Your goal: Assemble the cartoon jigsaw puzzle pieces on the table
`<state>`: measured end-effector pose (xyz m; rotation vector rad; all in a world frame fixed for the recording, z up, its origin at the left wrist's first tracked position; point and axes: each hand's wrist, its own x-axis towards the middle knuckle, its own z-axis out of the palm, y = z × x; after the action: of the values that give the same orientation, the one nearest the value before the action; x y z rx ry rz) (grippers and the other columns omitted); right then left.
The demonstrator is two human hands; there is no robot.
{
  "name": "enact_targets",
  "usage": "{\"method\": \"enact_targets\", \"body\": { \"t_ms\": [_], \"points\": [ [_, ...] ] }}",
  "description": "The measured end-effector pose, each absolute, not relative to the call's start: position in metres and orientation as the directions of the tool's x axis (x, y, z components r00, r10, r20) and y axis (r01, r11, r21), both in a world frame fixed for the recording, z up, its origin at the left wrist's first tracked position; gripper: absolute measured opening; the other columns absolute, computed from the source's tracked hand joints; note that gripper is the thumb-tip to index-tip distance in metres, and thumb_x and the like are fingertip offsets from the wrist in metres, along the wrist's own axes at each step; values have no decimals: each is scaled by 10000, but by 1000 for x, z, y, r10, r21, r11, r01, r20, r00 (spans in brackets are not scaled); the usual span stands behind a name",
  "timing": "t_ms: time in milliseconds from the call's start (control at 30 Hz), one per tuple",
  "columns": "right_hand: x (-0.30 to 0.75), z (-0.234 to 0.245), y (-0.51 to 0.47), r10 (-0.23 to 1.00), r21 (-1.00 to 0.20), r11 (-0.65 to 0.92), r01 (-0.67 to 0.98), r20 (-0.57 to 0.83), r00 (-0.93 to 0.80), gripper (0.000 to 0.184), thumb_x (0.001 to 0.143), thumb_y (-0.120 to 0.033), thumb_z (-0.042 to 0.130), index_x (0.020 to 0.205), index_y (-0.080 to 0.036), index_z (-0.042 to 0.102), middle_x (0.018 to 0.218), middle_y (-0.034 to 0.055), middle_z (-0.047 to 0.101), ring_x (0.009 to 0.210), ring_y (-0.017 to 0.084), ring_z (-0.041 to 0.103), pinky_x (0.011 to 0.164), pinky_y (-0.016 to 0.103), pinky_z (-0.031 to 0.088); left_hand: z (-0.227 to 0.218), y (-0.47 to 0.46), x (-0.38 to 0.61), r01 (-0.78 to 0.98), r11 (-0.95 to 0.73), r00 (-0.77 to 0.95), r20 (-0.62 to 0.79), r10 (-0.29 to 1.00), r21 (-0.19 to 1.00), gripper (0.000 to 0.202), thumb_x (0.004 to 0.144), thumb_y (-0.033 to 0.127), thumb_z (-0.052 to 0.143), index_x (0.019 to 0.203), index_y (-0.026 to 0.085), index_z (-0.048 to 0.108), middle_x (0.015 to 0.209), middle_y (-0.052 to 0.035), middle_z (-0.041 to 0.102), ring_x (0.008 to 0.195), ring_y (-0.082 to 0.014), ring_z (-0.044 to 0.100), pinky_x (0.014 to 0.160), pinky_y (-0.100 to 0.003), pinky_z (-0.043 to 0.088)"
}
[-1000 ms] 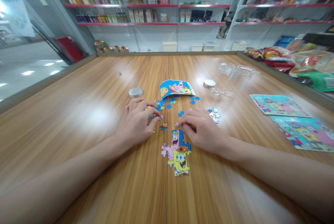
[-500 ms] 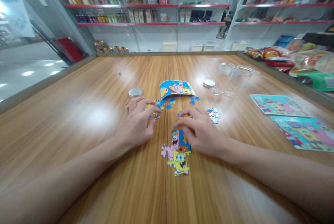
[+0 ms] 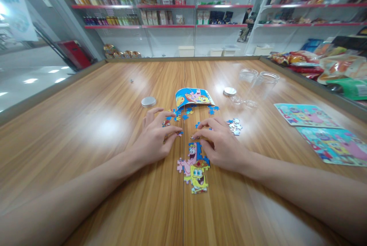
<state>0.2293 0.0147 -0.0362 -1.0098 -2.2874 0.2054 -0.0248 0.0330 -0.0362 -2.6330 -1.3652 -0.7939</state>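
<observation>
My left hand (image 3: 157,135) pinches a small puzzle piece (image 3: 180,134) between thumb and index finger, left of the table's seam. My right hand (image 3: 219,140) rests just right of the seam, thumb and index finger curled near a small piece (image 3: 193,137) by the fingertips; whether it grips that piece I cannot tell. Below and between the hands lies a joined puzzle section (image 3: 197,169) with a pink and a yellow cartoon figure. Loose puzzle pieces (image 3: 186,113) are scattered beyond my fingers, some partly hidden by them. A curved picture card (image 3: 195,96) stands behind these pieces.
A pile of pieces, white side up (image 3: 235,126), lies right of my right hand. Silver lids (image 3: 148,101) and clear jars (image 3: 268,83) stand farther back. Two picture sheets (image 3: 332,144) lie at right. Raised edging (image 3: 183,59) borders the wooden table; stocked shelves and a seated person are beyond.
My left hand has shifted slightly right toward the seam, its thumb and index finger now closed on a puzzle piece. My right hand has hardly moved.
</observation>
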Motion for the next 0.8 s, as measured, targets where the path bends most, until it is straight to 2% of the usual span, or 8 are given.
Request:
{"method": "enact_targets", "body": {
  "t_ms": [300, 533, 667, 800],
  "points": [
    [228, -30, 11, 684, -365, 725, 583, 478, -551, 243, 888, -115, 572, 1024, -219, 743, 1114, 97, 627, 1072, 260, 537, 935, 431, 441, -29, 26, -20, 774, -599, 497, 390, 775, 206, 77, 892, 308, 675, 919, 257, 726, 1352, -44, 587, 1357, -358, 349, 1100, -609, 289],
    [227, -26, 8, 670, -365, 740, 565, 465, -578, 238, 885, -118, 574, 1028, -227, 730, 1078, 80, 644, 1039, 251, 541, 915, 424, 440, -25, 21, -18, 730, -651, 555, 375, 742, 207, 75, 893, 265, 660, 839, 250, 709, 1330, -9, 616, 1327, -342, 383, 1076, -570, 306],
    [227, -26, 8, 667, -364, 743, 561, 463, -583, 233, 881, -112, 573, 1024, -213, 726, 1069, 80, 647, 1033, 247, 543, 912, 420, 447, -23, 20, -18, 740, -640, 530, 409, 743, 205, 95, 889, 224, 614, 914, 250, 701, 1303, -19, 626, 1291, -333, 420, 1055, -554, 325],
    [227, -27, 9, 659, -363, 751, 552, 469, -588, 225, 871, -112, 581, 1011, -212, 725, 1063, 87, 651, 1023, 251, 545, 891, 424, 455, -23, 19, -18, 741, -639, 534, 397, 747, 206, 102, 876, 321, 667, 953, 268, 709, 1310, -20, 612, 1285, -340, 417, 1079, -565, 306]
  ]
}}
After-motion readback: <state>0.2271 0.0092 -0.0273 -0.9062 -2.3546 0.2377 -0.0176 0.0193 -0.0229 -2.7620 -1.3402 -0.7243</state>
